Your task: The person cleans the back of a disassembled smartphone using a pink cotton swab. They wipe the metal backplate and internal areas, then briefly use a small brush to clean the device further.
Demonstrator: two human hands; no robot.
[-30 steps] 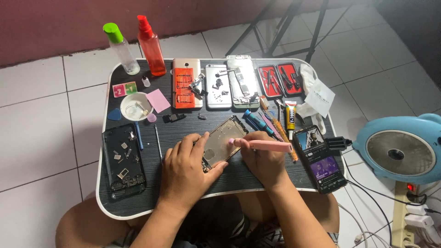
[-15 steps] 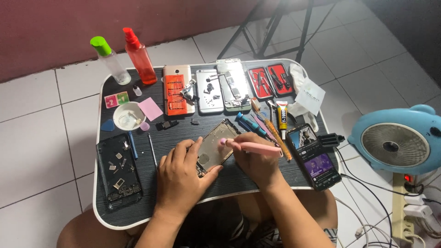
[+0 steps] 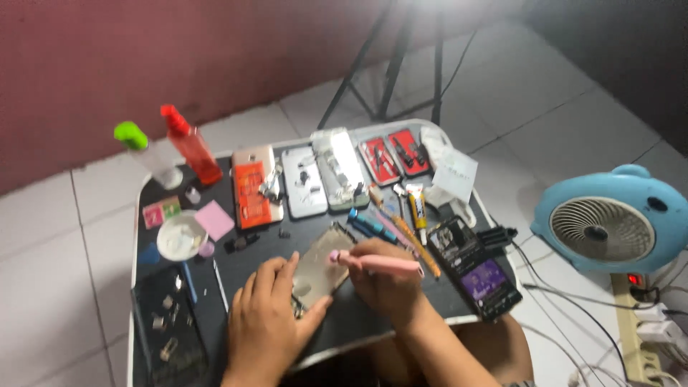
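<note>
- A small black table (image 3: 344, 330) stands on a white tiled floor (image 3: 57, 236) before a dark red wall (image 3: 143, 57); the legs of a black stand (image 3: 390, 64) rise at 12 o'clock from the table.
- The left hand (image 3: 269, 326) lies flat on the table's near edge, fingers spread, thumb and fingertips touching the left side of an opened phone body (image 3: 319, 271), steadying it rather than clamping it.
- The right hand (image 3: 387, 283) is closed around a pink pen-shaped tool (image 3: 376, 263), lying almost level, its tip at the phone body's upper right edge.
- The phone body sits tilted near the table's middle, between the two hands.
- At 11 o'clock from the hands: a white dish (image 3: 180, 236), a pink note pad (image 3: 215, 220), a red spray bottle (image 3: 190, 147) and a green-capped bottle (image 3: 147, 152).
- At 12 o'clock: a row of phone shells, one orange (image 3: 252, 195), and two red tool cases (image 3: 394, 154).
- At 3 o'clock: a phone with a lit purple screen (image 3: 491, 279); further right on the floor, a blue fan (image 3: 609, 222).
- At 8 o'clock: a dark tray of small parts (image 3: 168, 326).
</note>
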